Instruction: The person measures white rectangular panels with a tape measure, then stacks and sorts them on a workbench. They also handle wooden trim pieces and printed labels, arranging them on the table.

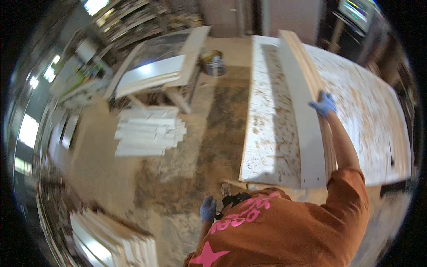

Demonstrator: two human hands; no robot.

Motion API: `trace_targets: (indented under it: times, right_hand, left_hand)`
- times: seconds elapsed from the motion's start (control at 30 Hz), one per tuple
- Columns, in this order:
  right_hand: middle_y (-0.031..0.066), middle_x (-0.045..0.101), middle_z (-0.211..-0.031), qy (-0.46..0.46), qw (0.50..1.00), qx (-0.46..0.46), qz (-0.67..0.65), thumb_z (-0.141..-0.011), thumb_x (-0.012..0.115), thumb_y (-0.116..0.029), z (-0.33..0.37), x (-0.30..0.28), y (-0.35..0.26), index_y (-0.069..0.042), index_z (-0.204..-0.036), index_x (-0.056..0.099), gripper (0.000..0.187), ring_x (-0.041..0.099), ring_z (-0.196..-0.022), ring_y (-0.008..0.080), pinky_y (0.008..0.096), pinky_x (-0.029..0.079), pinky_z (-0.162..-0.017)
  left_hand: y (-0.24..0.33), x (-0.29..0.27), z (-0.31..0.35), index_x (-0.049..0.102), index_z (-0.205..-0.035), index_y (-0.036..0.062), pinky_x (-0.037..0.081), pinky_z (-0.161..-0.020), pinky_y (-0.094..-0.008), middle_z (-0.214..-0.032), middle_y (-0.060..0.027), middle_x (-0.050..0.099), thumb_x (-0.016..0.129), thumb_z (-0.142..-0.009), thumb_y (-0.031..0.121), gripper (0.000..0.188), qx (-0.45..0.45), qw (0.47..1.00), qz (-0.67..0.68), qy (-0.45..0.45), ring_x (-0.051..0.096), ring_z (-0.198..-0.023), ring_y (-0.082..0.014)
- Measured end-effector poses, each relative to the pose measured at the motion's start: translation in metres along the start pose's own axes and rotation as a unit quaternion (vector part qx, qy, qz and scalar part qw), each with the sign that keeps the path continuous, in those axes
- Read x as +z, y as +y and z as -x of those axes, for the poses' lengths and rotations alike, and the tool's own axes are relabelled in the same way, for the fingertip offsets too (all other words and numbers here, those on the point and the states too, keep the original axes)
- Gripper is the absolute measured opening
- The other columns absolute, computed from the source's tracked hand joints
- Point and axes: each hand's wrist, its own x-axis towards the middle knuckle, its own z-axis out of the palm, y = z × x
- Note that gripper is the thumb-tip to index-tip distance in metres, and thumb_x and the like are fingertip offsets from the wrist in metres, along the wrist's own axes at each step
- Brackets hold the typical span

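Note:
Several long boards with white faces and bare wood edges stand on edge, side by side, on a white, paint-stained table. My right hand, in a blue glove, grips their upper edges, its thumb over the white face of the leftmost one. My left hand, also gloved in blue, hangs low beside my body with its fingers loosely apart. Nothing shows in it. Close to it, at my waist, is a black item I cannot make out.
Flat white pieces lie on the floor to the left. Behind them a wooden stand carries white panels. A bucket stands beside it. More white boards are stacked at the lower left. A screen is at the far right.

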Motion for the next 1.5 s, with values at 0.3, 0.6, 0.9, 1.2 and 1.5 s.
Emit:
trace_targets:
  times: [0.3,0.6,0.9,1.2,1.5]
  right_hand:
    - [0.0222,0.039,-0.149,0.022,0.996,0.086,0.000,-0.062,0.077,-0.055,0.020,-0.013,0.002,-0.026,-0.151,0.035,0.103,0.040,-0.134,0.0455,0.0490,0.038,-0.109]
    - [0.0210,0.041,-0.147,0.034,0.996,0.084,-0.003,-0.062,0.079,-0.051,0.047,0.000,-0.028,-0.029,-0.149,0.038,0.099,0.040,-0.133,0.0447,0.0499,0.039,-0.107]
    - [0.0214,0.036,-0.151,0.062,0.994,0.089,-0.031,-0.061,0.081,-0.051,0.040,-0.002,0.008,-0.027,-0.147,0.041,0.097,0.037,-0.135,0.0437,0.0526,0.036,-0.108]
    - [0.0172,0.036,-0.153,0.113,0.989,0.088,-0.033,-0.062,0.080,-0.057,0.052,0.002,0.009,-0.023,-0.147,0.042,0.099,0.040,-0.132,0.0442,0.0504,0.037,-0.109]
    - [0.0187,0.055,-0.136,0.091,0.915,0.393,0.027,-0.078,0.063,-0.067,0.182,-0.024,0.003,-0.016,-0.142,0.050,0.082,0.050,-0.127,0.0375,0.0448,0.038,-0.107]
  left_hand:
    - [0.028,-0.094,-0.089,0.064,-0.119,0.0049,0.050,-0.093,-0.0358,-0.120,-0.0116,0.067,0.065,-0.092,0.026,0.034,0.143,0.985,-0.043,-0.091,0.066,-0.108,-0.0271]
    - [0.039,-0.093,-0.168,0.064,-0.119,0.0067,0.050,-0.092,-0.0363,-0.117,-0.0130,0.067,0.064,-0.093,0.026,0.032,0.267,0.955,-0.063,-0.110,0.065,-0.107,-0.0308]
    - [0.143,-0.020,-0.268,0.061,-0.121,0.0023,0.049,-0.094,-0.0335,-0.115,-0.0115,0.067,0.066,-0.094,0.020,0.033,0.223,0.948,-0.029,-0.227,0.064,-0.105,-0.0213]
    - [0.267,0.022,-0.452,0.057,-0.127,0.0009,0.043,-0.104,-0.0331,-0.125,-0.0134,0.063,0.066,-0.094,0.023,0.041,0.322,0.872,-0.088,-0.358,0.059,-0.118,-0.0240]
    - [0.475,0.127,-0.624,0.053,-0.130,0.0014,0.042,-0.105,-0.0344,-0.122,-0.0081,0.059,0.066,-0.092,0.013,0.042,0.429,0.785,0.029,-0.446,0.055,-0.114,-0.0201]
